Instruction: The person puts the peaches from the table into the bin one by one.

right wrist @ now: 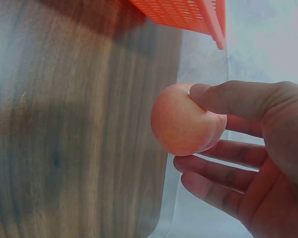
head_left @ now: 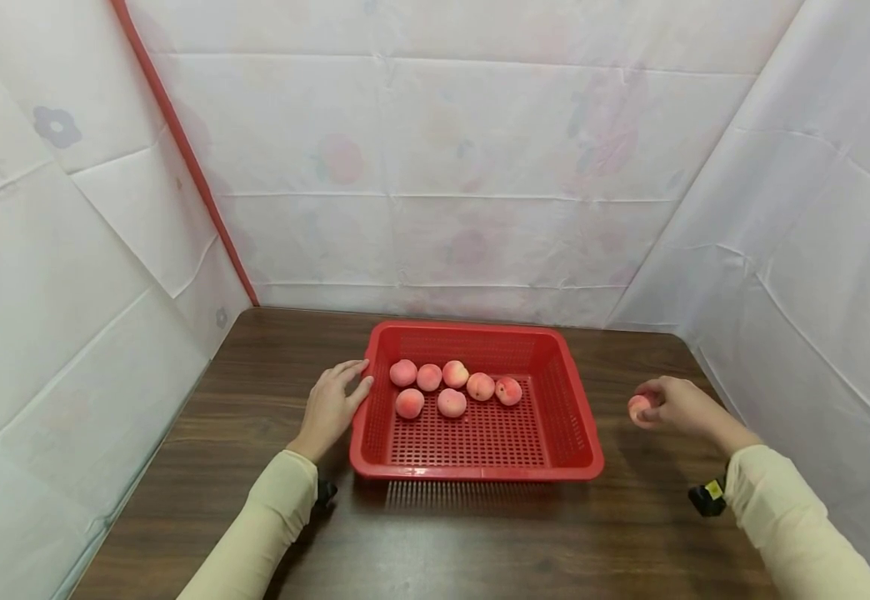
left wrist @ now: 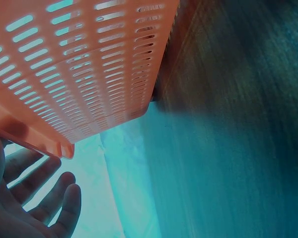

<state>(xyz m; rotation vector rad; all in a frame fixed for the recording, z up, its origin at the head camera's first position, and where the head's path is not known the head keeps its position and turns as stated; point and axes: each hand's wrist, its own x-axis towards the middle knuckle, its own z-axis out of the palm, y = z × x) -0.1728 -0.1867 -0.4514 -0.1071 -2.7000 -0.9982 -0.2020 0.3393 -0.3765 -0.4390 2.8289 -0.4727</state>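
A red plastic basket (head_left: 476, 472) with slotted sides stands on the table, and several pink peaches (head_left: 452, 403) lie on its floor, mostly toward the back and left. My left hand (head_left: 332, 408) is at the basket's left rim, thumb and fingertips against it; in the left wrist view its fingers (left wrist: 44, 183) extend loosely beside the rim. To the right of the basket, my right hand (head_left: 678, 406) pinches one peach (right wrist: 181, 121) between thumb and fingers. That peach is held above the tabletop in the right wrist view, apart from the basket.
The dark wood-grain table (head_left: 465, 542) has pale patterned sheets (head_left: 450, 167) hanging behind it and on both sides. A red strip (head_left: 187, 158) runs down the back left corner. Small black devices (head_left: 707, 497) are worn at both wrists.
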